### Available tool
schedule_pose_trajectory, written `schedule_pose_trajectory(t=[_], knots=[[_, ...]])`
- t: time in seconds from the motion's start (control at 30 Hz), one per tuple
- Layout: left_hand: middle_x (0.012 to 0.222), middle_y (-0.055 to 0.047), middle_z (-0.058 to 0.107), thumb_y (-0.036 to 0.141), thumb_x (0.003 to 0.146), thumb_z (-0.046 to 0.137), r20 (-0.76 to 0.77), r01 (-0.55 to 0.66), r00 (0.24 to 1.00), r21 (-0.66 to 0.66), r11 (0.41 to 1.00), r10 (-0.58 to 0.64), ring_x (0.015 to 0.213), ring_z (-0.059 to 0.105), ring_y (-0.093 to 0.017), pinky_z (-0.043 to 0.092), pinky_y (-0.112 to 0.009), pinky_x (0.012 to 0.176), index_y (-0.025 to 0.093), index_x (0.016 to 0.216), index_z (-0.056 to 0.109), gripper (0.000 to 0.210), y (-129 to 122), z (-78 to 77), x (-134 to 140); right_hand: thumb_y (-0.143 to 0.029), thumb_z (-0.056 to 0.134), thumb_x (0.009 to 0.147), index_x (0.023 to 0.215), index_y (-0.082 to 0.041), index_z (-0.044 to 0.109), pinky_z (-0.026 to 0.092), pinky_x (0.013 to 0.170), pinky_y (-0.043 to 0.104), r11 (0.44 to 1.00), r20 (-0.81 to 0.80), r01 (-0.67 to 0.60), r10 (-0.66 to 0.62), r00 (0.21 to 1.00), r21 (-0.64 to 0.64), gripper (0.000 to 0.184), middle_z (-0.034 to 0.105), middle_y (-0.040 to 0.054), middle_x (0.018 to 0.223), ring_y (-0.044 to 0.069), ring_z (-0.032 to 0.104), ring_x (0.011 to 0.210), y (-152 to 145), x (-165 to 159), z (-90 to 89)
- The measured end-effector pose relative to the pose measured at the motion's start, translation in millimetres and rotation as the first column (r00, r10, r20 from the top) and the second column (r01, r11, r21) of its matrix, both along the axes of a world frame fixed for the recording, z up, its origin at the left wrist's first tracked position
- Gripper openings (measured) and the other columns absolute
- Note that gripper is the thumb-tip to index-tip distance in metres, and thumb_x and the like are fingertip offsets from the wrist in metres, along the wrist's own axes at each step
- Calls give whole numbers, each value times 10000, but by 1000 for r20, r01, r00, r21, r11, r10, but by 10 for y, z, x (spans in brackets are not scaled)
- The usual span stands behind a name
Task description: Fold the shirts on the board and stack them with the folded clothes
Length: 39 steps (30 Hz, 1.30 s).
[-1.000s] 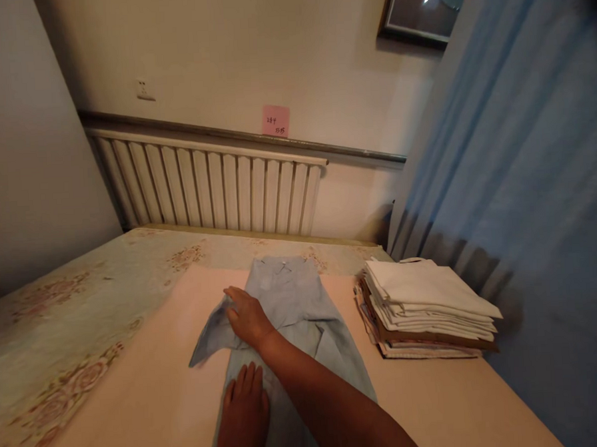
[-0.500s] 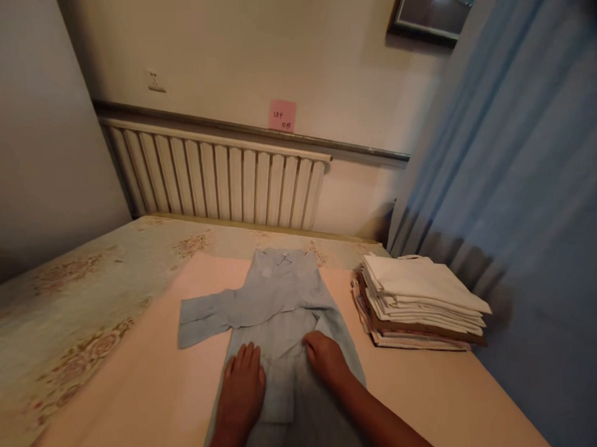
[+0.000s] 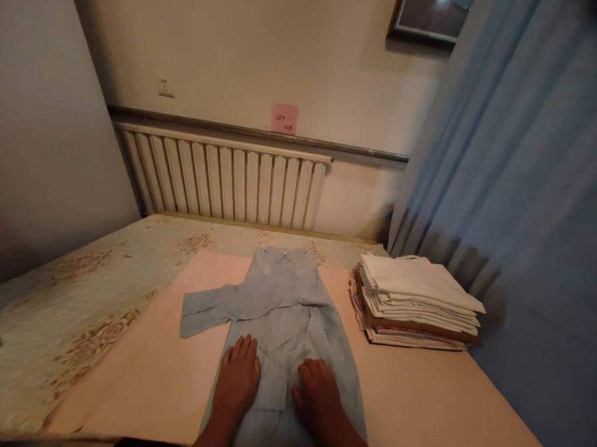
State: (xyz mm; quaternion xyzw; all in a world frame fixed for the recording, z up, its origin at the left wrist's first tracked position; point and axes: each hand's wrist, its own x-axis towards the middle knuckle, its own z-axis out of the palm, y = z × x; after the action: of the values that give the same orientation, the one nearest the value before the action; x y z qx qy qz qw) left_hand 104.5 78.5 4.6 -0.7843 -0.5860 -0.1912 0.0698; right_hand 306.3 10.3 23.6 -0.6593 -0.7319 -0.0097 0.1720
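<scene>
A light blue collared shirt (image 3: 267, 298) lies lengthwise before me, its collar at the far end. One sleeve (image 3: 203, 310) sticks out to the left, and the other seems folded inward, running down the middle with its cuff end (image 3: 273, 393) between my hands. My left hand (image 3: 239, 373) rests flat on the shirt's left side, fingers stretched out. On the right side, my right hand (image 3: 317, 392) is closed against the cloth, fingers curled down; the fingertips and any cloth in them are hidden.
Beneath the shirt is a pink sheet (image 3: 150, 364) over a floral-covered surface (image 3: 96, 287). A stack of folded white and brown cloths (image 3: 422, 287) stands on the right, near a blue curtain (image 3: 539, 237). A radiator (image 3: 226, 177) runs along the wall behind.
My right hand has drawn back toward me and slightly left along the shirt, its fingers curled downward. My left hand stays almost in place. The view has shifted slightly.
</scene>
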Motion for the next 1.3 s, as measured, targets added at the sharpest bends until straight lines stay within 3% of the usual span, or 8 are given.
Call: schedule_pose_trajectory(t=[0.17, 0.33, 0.47, 0.6, 0.77, 0.9, 1.13, 1.3], knots=[[1363, -124, 553, 217, 897, 352, -4, 5, 1000, 2, 1000, -5, 1306, 442, -249, 325, -445, 1060, 146, 1291, 555, 449, 8, -20, -8, -37, 545, 717, 764, -203, 613, 387, 747, 333, 997, 21, 53, -54, 998, 54, 186, 633, 64, 867, 225, 545, 854, 77, -15, -110], [1359, -131, 554, 214, 899, 343, -2, 1, 1000, 6, 1000, -1, 1304, 446, -253, 335, -441, 1052, 131, 1290, 555, 453, 1, -25, -19, -36, 455, 728, 666, -201, 551, 390, 703, 273, 992, -292, 116, -95, 952, 55, 201, 589, 19, 721, 176, 545, 738, 183, 123, 0], [1359, -123, 557, 221, 889, 359, 15, 8, 1000, 11, 1000, -8, 1301, 450, -250, 341, -441, 1051, 149, 1282, 563, 449, 24, -63, -34, -158, 469, 715, 636, -207, 525, 386, 618, 235, 989, -718, 36, -130, 684, -145, 109, 535, -27, 616, 145, 533, 635, 184, 324, 289], [1359, -123, 556, 219, 890, 353, 10, 6, 1000, 2, 1000, -6, 1302, 447, -253, 342, -448, 1050, 149, 1284, 562, 451, 31, -62, -32, -219, 513, 678, 656, -203, 568, 402, 622, 227, 960, -859, -215, -48, 509, -181, 62, 567, -31, 639, 130, 530, 638, 76, 374, 534], [1350, -129, 562, 208, 897, 346, 3, 6, 1000, 6, 1000, -6, 1304, 446, -255, 341, -446, 1052, 140, 1280, 562, 445, 4, -14, -21, -118, 490, 579, 646, -190, 636, 391, 634, 206, 856, -825, -459, 70, 561, -239, 176, 592, -37, 643, 107, 532, 640, -102, 178, 496], [1357, -129, 556, 217, 899, 348, -11, -1, 1000, 2, 1000, 1, 1306, 443, -251, 345, -438, 1048, 140, 1290, 552, 448, -3, -3, -18, -98, 488, 568, 652, -202, 668, 376, 605, 195, 785, -785, -532, 96, 612, -318, 225, 588, -47, 626, 101, 519, 621, -218, 115, 397], [1348, -134, 562, 204, 902, 339, -21, 4, 1000, 7, 1000, -4, 1298, 451, -257, 344, -436, 1044, 135, 1279, 562, 443, -1, 10, -15, -98, 483, 585, 696, -194, 672, 412, 660, 210, 791, -827, -527, 48, 561, -312, 239, 636, -30, 682, 123, 577, 686, -282, 356, 466], [1352, -136, 558, 205, 904, 355, -25, 7, 1000, 20, 1000, -7, 1296, 452, -267, 349, -442, 1040, 125, 1287, 556, 440, -10, 10, -9, -89, 476, 582, 682, -193, 659, 396, 632, 198, 814, -825, -484, 9, 565, -322, 233, 626, -37, 662, 114, 568, 660, -353, 309, 339]])
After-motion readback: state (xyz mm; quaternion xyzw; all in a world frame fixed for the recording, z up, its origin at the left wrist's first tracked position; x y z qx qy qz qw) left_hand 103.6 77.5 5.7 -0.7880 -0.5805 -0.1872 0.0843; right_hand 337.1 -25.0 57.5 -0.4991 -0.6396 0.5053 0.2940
